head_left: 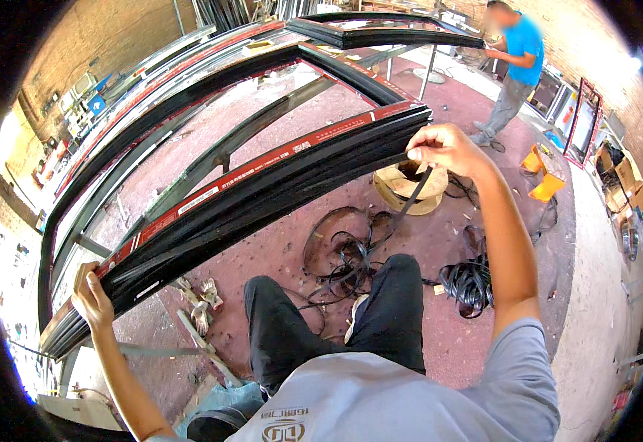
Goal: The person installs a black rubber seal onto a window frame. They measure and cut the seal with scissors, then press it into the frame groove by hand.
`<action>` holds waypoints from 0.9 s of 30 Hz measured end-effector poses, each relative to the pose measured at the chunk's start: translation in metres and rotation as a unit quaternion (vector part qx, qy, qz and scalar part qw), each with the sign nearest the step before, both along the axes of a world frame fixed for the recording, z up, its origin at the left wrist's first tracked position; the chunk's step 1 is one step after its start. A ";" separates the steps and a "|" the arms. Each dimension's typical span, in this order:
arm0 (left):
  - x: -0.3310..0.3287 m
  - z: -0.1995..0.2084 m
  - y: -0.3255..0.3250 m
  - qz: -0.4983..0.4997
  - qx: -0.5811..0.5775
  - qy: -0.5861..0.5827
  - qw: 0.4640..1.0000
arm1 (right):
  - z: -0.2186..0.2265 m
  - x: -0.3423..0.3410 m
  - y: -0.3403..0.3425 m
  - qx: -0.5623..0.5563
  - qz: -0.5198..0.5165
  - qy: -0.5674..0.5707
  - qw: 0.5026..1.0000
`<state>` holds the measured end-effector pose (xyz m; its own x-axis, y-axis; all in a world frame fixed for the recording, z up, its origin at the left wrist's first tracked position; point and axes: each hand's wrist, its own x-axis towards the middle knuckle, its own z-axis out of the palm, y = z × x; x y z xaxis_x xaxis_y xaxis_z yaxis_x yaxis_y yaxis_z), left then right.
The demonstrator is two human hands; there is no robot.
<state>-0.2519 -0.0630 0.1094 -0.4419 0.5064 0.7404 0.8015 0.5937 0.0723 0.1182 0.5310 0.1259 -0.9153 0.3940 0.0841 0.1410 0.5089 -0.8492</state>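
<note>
A large black window frame [262,166] with red printed film on its faces lies tilted in front of me, resting over metal supports. My left hand [94,300] is closed around the frame's near-left corner, thumb on top. At the near-right corner, my right hand [441,151] pinches a thin black rubber strip [418,193] between thumb and fingers. From there the strip hangs down past a pale round spool [391,200] into loose loops on the floor. Whether the strip's end sits in the frame's groove is hidden by my fingers.
Tangled black strip [347,254] lies before my knees, with a coil [466,286] to the right. Gloves [207,298] are below the frame. An orange-yellow object [544,177] lies at right. A person in blue [522,55] stands by another frame [395,37].
</note>
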 end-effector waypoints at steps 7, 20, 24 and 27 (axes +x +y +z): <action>-0.004 0.002 0.001 -0.009 0.005 0.007 1.000 | -0.002 0.001 0.023 0.079 -0.020 0.039 0.996; -0.045 0.001 -0.064 -0.022 -0.012 -0.056 0.998 | 0.013 0.031 -0.025 0.053 0.026 0.056 0.997; -0.045 0.020 -0.059 -0.025 0.018 -0.186 0.982 | 0.018 0.039 -0.004 0.043 0.022 0.088 0.995; -0.012 0.054 0.002 -0.036 -0.008 -0.207 0.978 | 0.014 0.035 0.025 0.022 0.042 0.111 0.993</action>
<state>-0.2637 -0.0610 0.1639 -0.6646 0.5577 0.4973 0.7455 0.5402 0.3904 0.1528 0.5559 0.1396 -0.9014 0.3092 0.3031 -0.0914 0.5484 -0.8312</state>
